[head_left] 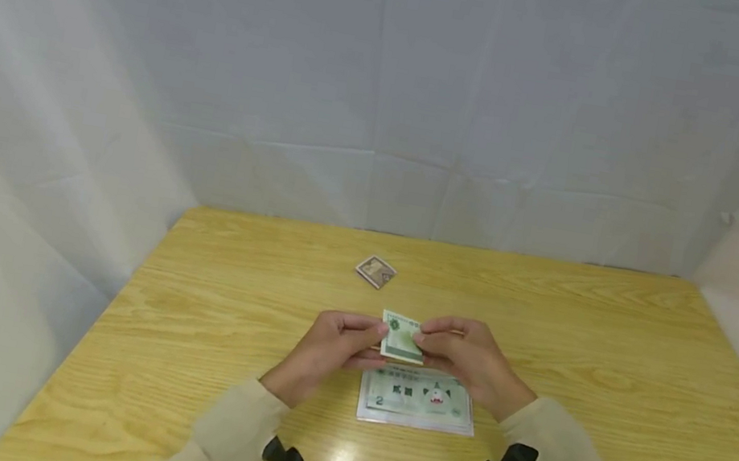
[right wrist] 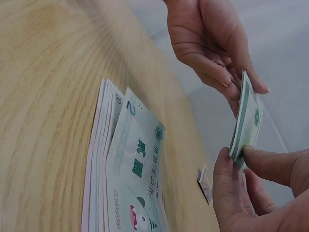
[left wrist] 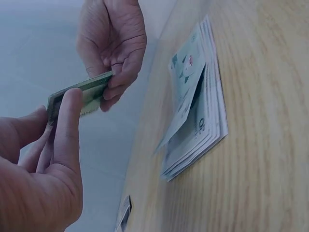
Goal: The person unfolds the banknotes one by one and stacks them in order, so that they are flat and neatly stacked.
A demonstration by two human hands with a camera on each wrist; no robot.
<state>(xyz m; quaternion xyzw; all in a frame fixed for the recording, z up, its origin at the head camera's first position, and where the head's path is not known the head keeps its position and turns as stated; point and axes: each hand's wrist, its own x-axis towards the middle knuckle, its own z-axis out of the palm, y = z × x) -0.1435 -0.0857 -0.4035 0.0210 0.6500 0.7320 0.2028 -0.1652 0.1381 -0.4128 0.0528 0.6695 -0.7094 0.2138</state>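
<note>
Both hands, left hand (left wrist: 43,169) and right hand (left wrist: 113,43), pinch a folded banknote (left wrist: 79,96) beside a stack of notes (left wrist: 198,111) on the table (left wrist: 260,145).

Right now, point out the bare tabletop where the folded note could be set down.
Bare wood lies left and right of the stack of notes and along the table behind the small folded piece. Crowded: the middle, where both hands hold the folded note.

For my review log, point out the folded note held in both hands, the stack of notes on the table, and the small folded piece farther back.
folded note (head_left: 401,338), head view, its green face between the hands.
stack of notes (head_left: 417,402), head view, top note's printed face.
small folded piece (head_left: 376,271), head view, its middle.
</note>
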